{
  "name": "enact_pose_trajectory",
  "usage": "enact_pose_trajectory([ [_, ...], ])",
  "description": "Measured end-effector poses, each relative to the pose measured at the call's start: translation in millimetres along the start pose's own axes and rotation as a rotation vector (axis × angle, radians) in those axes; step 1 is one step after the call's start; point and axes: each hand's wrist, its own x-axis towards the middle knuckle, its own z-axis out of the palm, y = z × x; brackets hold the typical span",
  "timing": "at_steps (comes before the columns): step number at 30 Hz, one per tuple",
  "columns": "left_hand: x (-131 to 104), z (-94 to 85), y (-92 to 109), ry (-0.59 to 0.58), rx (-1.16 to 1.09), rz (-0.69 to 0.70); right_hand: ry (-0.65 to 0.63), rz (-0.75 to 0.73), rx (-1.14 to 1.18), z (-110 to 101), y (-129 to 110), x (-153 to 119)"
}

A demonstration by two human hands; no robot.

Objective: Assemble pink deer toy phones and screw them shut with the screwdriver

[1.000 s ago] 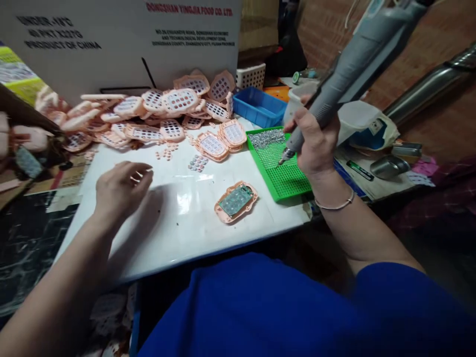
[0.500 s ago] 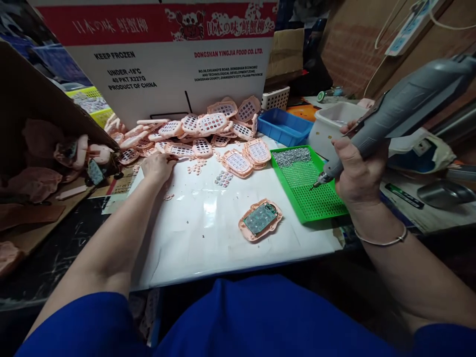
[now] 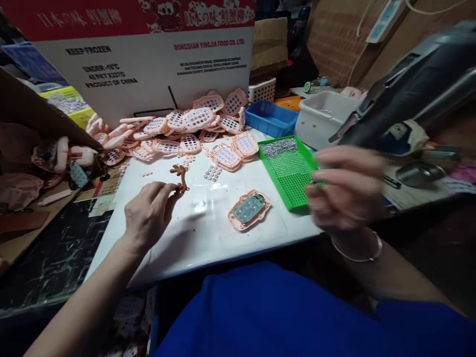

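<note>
My left hand [image 3: 147, 213] is raised over the left of the white work surface [image 3: 208, 248], pinching a small brown antler-shaped piece [image 3: 181, 179] between thumb and fingers. My right hand [image 3: 345, 191] is smeared by motion above the right edge of the green basket [image 3: 284, 191]. Its fingers are curled, with a grey electric screwdriver [image 3: 405, 87] in its grip; a tiny dark spot, perhaps the bit, shows at the fingertips. Between the hands lies a pink plastic shell [image 3: 233, 218] with a green circuit board [image 3: 250, 208] inside. Small silver screws [image 3: 277, 147] fill the basket's far end.
Pink shells with button holes [image 3: 197, 119] are heaped against a printed carton [image 3: 148, 64]. Loose round buttons [image 3: 212, 172] lie near the middle. Behind the basket stand a blue tray [image 3: 271, 121] and a white tub [image 3: 316, 119]. An open cardboard box [image 3: 40, 99] holds parts at left.
My left hand has come back from the pile toward me and now holds up the brown piece. My right hand and the screwdriver have shifted, and the view has turned slightly right.
</note>
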Motion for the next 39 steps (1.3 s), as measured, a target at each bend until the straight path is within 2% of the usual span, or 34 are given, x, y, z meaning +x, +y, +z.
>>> enact_pose_trajectory([
  [4, 6, -6.0, 44, 0.134, -0.045, 0.325, -0.105, 0.035, 0.048, 24, -25, 9],
  [7, 18, -9.9, 66, 0.223, -0.044, 0.606, -0.143, 0.071, 0.130, 35, -25, 16],
  [9, 25, -11.2, 75, 0.227, -0.091, 0.709, -0.188, 0.099, 0.205, 36, -20, 20],
  [11, 31, -11.4, 79, 0.166, -0.199, 0.755, -0.298, 0.140, 0.276, 33, -14, 23],
  [15, 36, -8.9, 81, -0.028, -0.362, 0.756, -0.581, 0.248, 0.382, 21, -8, 25],
  [17, 35, -3.9, 82, -0.043, -0.374, 0.746, -0.612, 0.303, 0.419, 17, -6, 22],
  [18, 32, 0.4, 84, -0.028, -0.380, 0.700, -0.572, 0.334, 0.437, 16, -4, 20],
  [20, 25, 12.8, 90, 0.008, -0.410, 0.507, -0.421, 0.408, 0.476, 16, 0, 13],
  [22, 16, 28.7, 99, -0.014, -0.453, 0.316, -0.271, 0.494, 0.529, 18, 5, 5],
  [23, 11, 36.6, 104, -0.044, -0.475, 0.272, -0.229, 0.538, 0.562, 20, 7, 1],
  [25, 3, 48.9, 112, -0.113, -0.498, 0.275, -0.195, 0.608, 0.615, 23, 9, -5],
  [27, -4, 53.2, 115, -0.154, -0.517, 0.305, -0.174, 0.635, 0.610, 26, 8, -10],
  [29, -11, 48.6, 109, -0.162, -0.550, 0.309, -0.164, 0.643, 0.582, 29, 4, -14],
  [35, -40, 17.9, 79, -0.237, -0.534, 0.238, -0.225, 0.601, 0.538, 45, -9, -20],
  [39, -51, 13.5, 76, -0.264, -0.549, 0.169, -0.291, 0.612, 0.571, 64, -15, -23],
])
